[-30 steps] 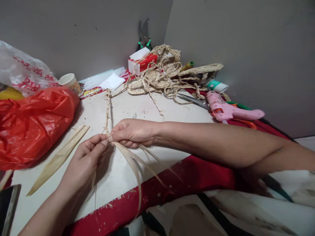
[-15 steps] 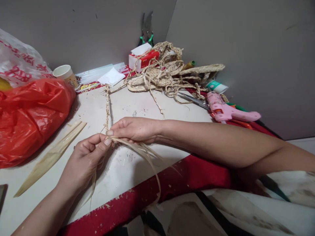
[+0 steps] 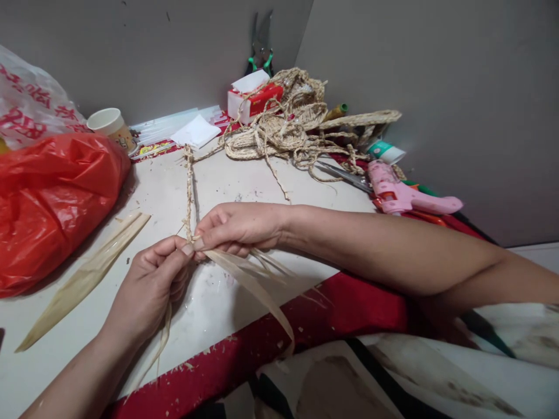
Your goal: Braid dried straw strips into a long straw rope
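Note:
A braided straw cord (image 3: 189,198) runs down the white table to where both hands meet. My left hand (image 3: 152,279) is closed in a pinch at the lower end of the braid, and a loose strand hangs below it. My right hand (image 3: 236,228) pinches right beside it, thumb and finger closed on the straw strands (image 3: 253,283). These strands fan out from under the right hand toward the table's front edge, the widest one curving down. The exact crossing of strands between the fingertips is hidden. Left of the hands lies a flat dried husk leaf (image 3: 85,282).
A red plastic bag (image 3: 61,209) and a paper cup (image 3: 109,129) stand at left. Behind lie a tissue pack (image 3: 255,102) and a heap of braided cord (image 3: 279,137). At right are scissors (image 3: 347,176) and a pink glue gun (image 3: 402,192). Pruning shears (image 3: 261,46) lean on the wall.
The right fingertips have shifted slightly down and right, drawing along the strands. The widest strand now lies flatter and farther right. The left hand still pinches the braid's end. The view has shifted slightly.

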Tool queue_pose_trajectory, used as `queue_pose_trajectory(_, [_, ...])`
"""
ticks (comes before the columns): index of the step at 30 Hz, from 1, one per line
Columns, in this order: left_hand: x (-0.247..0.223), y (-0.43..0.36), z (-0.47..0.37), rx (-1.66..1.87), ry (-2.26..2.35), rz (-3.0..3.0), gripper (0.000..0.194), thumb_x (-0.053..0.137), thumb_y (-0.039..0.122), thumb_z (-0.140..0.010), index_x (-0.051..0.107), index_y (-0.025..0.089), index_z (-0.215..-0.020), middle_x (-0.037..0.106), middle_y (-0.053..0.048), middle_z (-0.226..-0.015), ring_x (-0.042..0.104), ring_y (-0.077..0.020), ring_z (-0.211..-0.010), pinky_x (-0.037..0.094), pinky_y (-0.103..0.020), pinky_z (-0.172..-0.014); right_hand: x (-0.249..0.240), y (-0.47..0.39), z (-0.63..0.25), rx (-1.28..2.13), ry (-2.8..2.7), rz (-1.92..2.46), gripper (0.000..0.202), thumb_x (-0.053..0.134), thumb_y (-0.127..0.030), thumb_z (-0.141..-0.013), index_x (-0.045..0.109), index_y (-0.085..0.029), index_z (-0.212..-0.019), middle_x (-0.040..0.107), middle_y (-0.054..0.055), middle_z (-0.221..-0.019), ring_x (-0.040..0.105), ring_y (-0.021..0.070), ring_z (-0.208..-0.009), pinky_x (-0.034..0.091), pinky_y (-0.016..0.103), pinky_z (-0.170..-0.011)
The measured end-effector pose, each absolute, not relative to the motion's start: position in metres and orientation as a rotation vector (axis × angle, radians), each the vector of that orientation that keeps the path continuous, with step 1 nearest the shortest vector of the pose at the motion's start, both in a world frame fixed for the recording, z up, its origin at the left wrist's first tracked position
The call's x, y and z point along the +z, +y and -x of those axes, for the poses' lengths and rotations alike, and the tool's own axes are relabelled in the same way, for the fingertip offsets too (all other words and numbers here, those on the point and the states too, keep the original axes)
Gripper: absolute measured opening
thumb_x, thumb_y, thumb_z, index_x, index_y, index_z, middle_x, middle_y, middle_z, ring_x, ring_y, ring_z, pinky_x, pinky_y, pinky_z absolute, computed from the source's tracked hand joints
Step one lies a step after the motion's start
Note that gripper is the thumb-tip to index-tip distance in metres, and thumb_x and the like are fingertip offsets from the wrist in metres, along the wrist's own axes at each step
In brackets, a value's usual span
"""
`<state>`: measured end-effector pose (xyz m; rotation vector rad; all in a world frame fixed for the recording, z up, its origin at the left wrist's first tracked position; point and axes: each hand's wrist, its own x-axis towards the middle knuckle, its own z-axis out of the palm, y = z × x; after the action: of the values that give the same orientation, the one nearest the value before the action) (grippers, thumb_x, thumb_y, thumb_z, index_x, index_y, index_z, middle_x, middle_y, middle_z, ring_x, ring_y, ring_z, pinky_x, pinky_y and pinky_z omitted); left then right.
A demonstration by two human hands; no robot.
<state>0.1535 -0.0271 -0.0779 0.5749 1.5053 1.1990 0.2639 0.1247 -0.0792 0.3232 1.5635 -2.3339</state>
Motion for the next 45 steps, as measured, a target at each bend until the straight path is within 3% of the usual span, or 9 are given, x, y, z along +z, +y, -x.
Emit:
queue_pose_trajectory(7, [-0.076,-0.028,-0.151,1.191,1.442,-0.567,0.022,0.058,0.034,-0.082,0.058,0.016,-0.069,0.023,0.007,-0.049,0.017,-0.0048,-0.043,0.015,-0.019,-0.039,-0.079,0.129,-0.264,-2.298,1.608,-0.268,0.012,0.058,-0.021,-0.078,0.058,-0.009,-0.075,0.026,-0.011,-0.04,0.014,0.0023,-0.035,0.012,0.015,-0.032])
queue_pose_trajectory(13, [-0.079,-0.025,-0.153,1.158,1.52,-0.567,0.027,0.06,0.039,-0.08,0.059,0.016,-0.067,0.023,0.007,-0.046,0.016,-0.0047,-0.042,0.012,-0.02,-0.039,-0.078,0.126,-0.264,-2.173,2.054,-0.204,0.011,0.054,-0.01,-0.075,0.06,-0.009,-0.066,0.052,-0.002,-0.056,0.044,0.0055,-0.053,0.036,0.018,-0.055])
queue_pose_trajectory(20, [-0.084,-0.026,-0.152,1.107,1.671,-0.653,0.029,0.056,0.04,-0.081,0.057,0.016,-0.064,0.025,0.006,-0.047,0.018,-0.0055,-0.043,0.013,-0.02,-0.039,-0.066,0.121,-0.27,-1.679,2.522,-0.24,0.021,0.05,-0.017,-0.08,0.069,-0.009,-0.084,0.057,0.0,-0.065,0.042,0.0074,-0.056,0.033,0.021,-0.056])
queue_pose_trajectory(27, [-0.088,-0.028,-0.154,1.096,1.779,-0.709,0.028,0.055,0.04,-0.081,0.058,0.017,-0.066,0.027,0.007,-0.046,0.019,-0.0056,-0.042,0.012,-0.02,-0.039,-0.047,0.126,-0.275,-1.172,2.809,-0.193,0.019,0.045,-0.014,-0.082,0.062,-0.01,-0.074,0.054,0.001,-0.064,0.039,0.0078,-0.058,0.03,0.022,-0.057])
queue_pose_trajectory(36, [-0.084,-0.029,-0.159,1.145,1.711,-0.684,0.029,0.057,0.034,-0.08,0.047,0.017,-0.059,0.023,0.007,-0.05,0.018,-0.0056,-0.044,0.015,-0.02,-0.04,-0.049,0.096,-0.28,-1.237,2.762,-0.297,0.023,0.038,-0.017,-0.08,0.046,-0.013,-0.059,0.041,-0.001,-0.053,0.032,0.007,-0.05,0.026,0.023,-0.051])
queue_pose_trajectory(42, [-0.085,-0.031,-0.161,1.219,1.574,-0.581,0.036,0.058,0.035,-0.081,0.043,0.017,-0.054,0.024,0.007,-0.049,0.019,-0.0057,-0.044,0.017,-0.02,-0.04,-0.058,0.086,-0.286,-0.776,2.996,-0.29,0.024,0.04,-0.02,-0.084,0.058,-0.012,-0.07,0.054,0.004,-0.058,0.036,0.0098,-0.049,0.024,0.026,-0.049])
queue_pose_trajectory(45, [-0.082,-0.031,-0.164,1.224,1.544,-0.57,0.029,0.061,0.032,-0.079,0.05,0.016,-0.057,0.036,0.005,-0.049,0.029,-0.0053,-0.044,0.024,-0.018,-0.042,-0.055,0.08,-0.289,-0.736,2.96,-0.235,0.019,0.045,-0.014,-0.081,0.061,-0.012,-0.072,0.058,0.005,-0.06,0.041,0.0104,-0.049,0.026,0.026,-0.05])
